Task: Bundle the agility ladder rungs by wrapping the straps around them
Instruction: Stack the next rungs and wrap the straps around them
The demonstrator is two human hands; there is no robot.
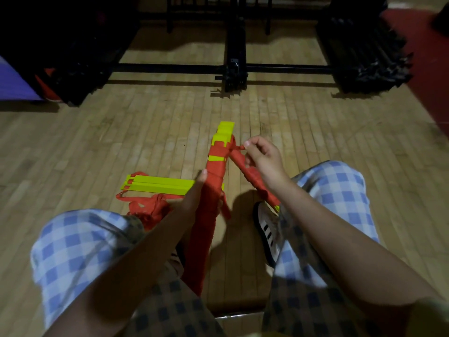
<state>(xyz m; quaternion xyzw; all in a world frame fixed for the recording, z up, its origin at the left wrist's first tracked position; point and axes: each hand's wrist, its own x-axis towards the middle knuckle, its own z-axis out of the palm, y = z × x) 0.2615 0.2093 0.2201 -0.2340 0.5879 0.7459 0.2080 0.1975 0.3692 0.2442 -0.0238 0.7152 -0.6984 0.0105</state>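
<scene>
Your left hand [198, 188] grips the upright strap-wrapped rung bundle [213, 188] at mid-length, between your knees above the floor [97, 142]. Your right hand [261, 156], raised with fingers curled, pinches the orange strap end [239, 148] just beside the bundle's top.

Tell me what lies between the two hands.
In the head view, the strap-wrapped rung bundle stands between the left hand and right hand, with bare wooden floor beside it.

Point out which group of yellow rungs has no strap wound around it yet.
The rung stack lying flat on the floor at left: bare yellow, its orange strap loose beside it. The bundle in the left hand is already wrapped.
</scene>
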